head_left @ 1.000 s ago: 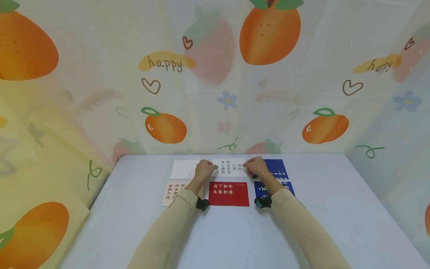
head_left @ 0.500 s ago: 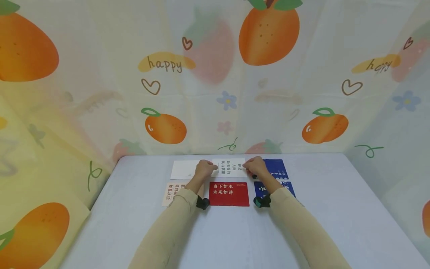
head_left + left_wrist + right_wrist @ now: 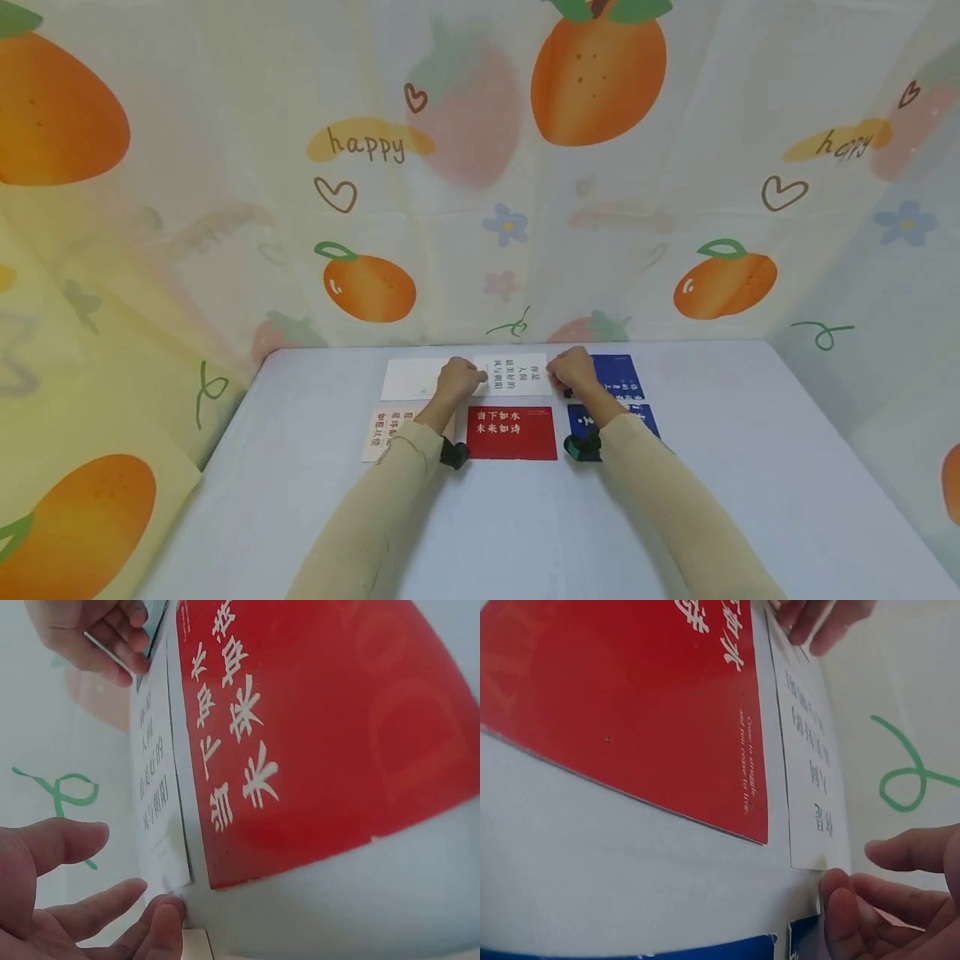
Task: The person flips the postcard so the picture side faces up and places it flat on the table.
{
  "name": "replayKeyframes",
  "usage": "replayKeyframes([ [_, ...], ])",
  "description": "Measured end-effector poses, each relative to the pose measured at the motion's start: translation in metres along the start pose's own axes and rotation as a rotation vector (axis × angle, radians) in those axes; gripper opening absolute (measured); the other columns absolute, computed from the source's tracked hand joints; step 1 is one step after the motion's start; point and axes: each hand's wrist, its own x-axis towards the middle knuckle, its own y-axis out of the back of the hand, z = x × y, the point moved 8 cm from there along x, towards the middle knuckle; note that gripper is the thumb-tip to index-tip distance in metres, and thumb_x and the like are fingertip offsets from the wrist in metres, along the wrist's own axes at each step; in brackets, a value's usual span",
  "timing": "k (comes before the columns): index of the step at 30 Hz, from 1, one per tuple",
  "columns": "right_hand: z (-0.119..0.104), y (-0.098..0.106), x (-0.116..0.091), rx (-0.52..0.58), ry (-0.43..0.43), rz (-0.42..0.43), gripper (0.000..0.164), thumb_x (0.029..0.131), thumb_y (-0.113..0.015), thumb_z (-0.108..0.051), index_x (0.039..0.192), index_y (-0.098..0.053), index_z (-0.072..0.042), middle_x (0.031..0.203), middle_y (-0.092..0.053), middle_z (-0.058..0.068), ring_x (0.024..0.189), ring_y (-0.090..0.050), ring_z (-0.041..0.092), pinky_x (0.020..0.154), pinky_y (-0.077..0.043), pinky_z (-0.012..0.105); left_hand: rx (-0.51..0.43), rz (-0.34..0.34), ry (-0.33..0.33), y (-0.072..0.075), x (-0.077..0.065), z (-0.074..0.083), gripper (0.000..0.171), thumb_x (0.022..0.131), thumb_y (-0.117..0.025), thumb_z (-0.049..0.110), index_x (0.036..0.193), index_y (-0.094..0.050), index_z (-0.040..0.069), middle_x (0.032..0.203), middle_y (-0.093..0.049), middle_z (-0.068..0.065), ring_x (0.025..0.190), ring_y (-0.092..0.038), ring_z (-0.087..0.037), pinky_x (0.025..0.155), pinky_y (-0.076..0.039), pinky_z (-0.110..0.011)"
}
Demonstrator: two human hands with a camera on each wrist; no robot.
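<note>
A white card with green lettering (image 3: pixel 516 379) lies flat in the middle of the back row. At its left end is my left hand (image 3: pixel 459 381), thumb and index finger spread apart in the left wrist view, with the lower fingertips (image 3: pixel 169 907) right at the card's corner. My right hand (image 3: pixel 573 372) is by the opposite end. Its thumb stands off from the other fingers, and the fingertips (image 3: pixel 835 889) are close to the card's edge in the right wrist view. Neither hand grips anything. Directly in front lies a red card (image 3: pixel 512 433) with white lettering.
Left of these lie a mostly blank white card (image 3: pixel 405 379) and a cream lettered card (image 3: pixel 381 435). Two blue cards, the back one (image 3: pixel 619 375) and the front one (image 3: pixel 581 417), lie at the right, partly under my forearm. A fruit-print curtain (image 3: pixel 465 275) rises behind the white table (image 3: pixel 495 533).
My right hand has shifted slightly right, its fingertips drawing back from the white lettered card's end. My left hand has barely moved, and the cards lie as before.
</note>
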Motion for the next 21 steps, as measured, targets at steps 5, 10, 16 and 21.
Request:
replayKeyframes([
  [5, -0.0049, -0.0014, -0.0039, -0.036, 0.016, -0.020, 0.028, 0.087, -0.063, -0.011, 0.108, -0.070, 0.006, 0.068, -0.064, 0.008, 0.057, -0.056, 0.015, 0.050, -0.042, 0.023, -0.032, -0.031, 0.016, -0.0014, 0.0005, 0.0023, 0.039, 0.089, -0.066, 0.021, 0.120, -0.060, -0.002, 0.118, -0.063, -0.018, 0.110, -0.059, -0.033, 0.092, -0.051, -0.043],
  [10, -0.0029, 0.0017, -0.0020, -0.003, 0.024, 0.024, 0.025, 0.085, -0.063, -0.008, 0.104, -0.070, 0.007, 0.067, -0.064, 0.009, 0.054, -0.054, 0.014, 0.048, -0.042, 0.023, -0.144, -0.068, 0.043, -0.0010, 0.0036, -0.0006, 0.037, 0.088, -0.067, 0.020, 0.119, -0.062, 0.000, 0.119, -0.062, -0.017, 0.109, -0.060, -0.030, 0.090, -0.052, -0.041],
  [16, 0.0007, 0.0036, 0.0002, 0.031, 0.009, 0.061, 0.009, 0.082, -0.062, -0.004, 0.077, -0.068, 0.002, 0.052, -0.054, 0.002, 0.046, -0.050, 0.011, 0.043, -0.038, 0.022, -0.252, -0.103, 0.090, -0.0039, 0.0058, -0.0073, 0.034, 0.090, -0.066, 0.019, 0.118, -0.064, 0.001, 0.111, -0.065, -0.014, 0.090, -0.060, -0.022, 0.074, -0.048, -0.028],
  [21, -0.0026, 0.0052, -0.0020, -0.019, 0.017, 0.090, 0.025, 0.081, -0.060, -0.004, 0.058, -0.053, -0.008, 0.046, -0.046, -0.001, 0.042, -0.047, 0.011, 0.040, -0.035, 0.021, -0.102, -0.046, 0.032, 0.0005, 0.0006, -0.0017, 0.038, 0.090, -0.065, 0.020, 0.121, -0.060, 0.000, 0.118, -0.063, -0.017, 0.101, -0.061, -0.028, 0.083, -0.053, -0.036],
])
